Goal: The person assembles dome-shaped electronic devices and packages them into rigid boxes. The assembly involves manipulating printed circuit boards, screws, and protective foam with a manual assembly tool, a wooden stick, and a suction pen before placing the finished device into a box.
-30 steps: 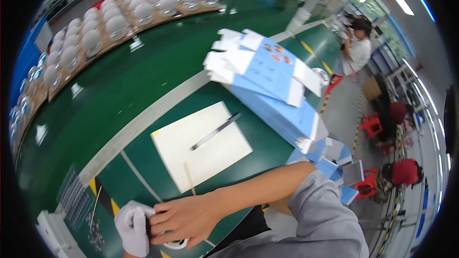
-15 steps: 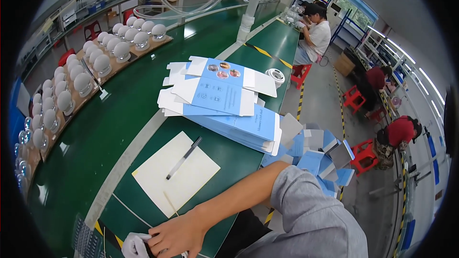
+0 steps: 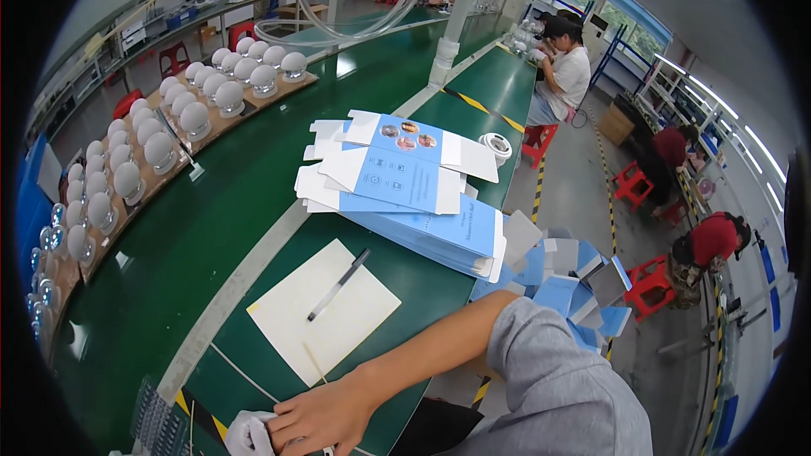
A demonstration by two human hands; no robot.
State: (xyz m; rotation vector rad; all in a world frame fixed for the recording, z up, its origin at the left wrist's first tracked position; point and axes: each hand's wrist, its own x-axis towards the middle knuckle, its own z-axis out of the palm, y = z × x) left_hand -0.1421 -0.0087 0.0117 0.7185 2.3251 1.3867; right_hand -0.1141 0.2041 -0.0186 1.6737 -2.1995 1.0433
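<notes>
Counter [image 3: 422,289] first: its near edge runs close under the right forearm [image 3: 431,342], so anything nudged that way could go over the side. Rows of white balls [image 3: 195,118] at the back left: well apart from the hands, low risk.

Stack of flat blue-and-white cartons [image 3: 414,177]: layers are skewed and one end reaches about the counter edge. A raised elbow could catch that end and slide the top ones off onto the loose heap [image 3: 562,291] beyond.

Sheet of paper [image 3: 291,308]: nothing heavy on it, so a dragging sleeve or wrist could shift it, pen [image 3: 338,285] included. The pen could roll.

Right hand [image 3: 323,416]: bare, fingers bent against the left hand [image 3: 248,435], which looks white-gloved. Poor view at the frame's lower edge; can't tell what either one grips, if anything. Glove fabric could snag or slip.

Thin stick [image 3: 314,361]: lies just by the right wrist, easy to sweep aside. Small white piece [image 3: 329,451]: under the right hand, mostly hidden; a loose hold could drop it.
</notes>
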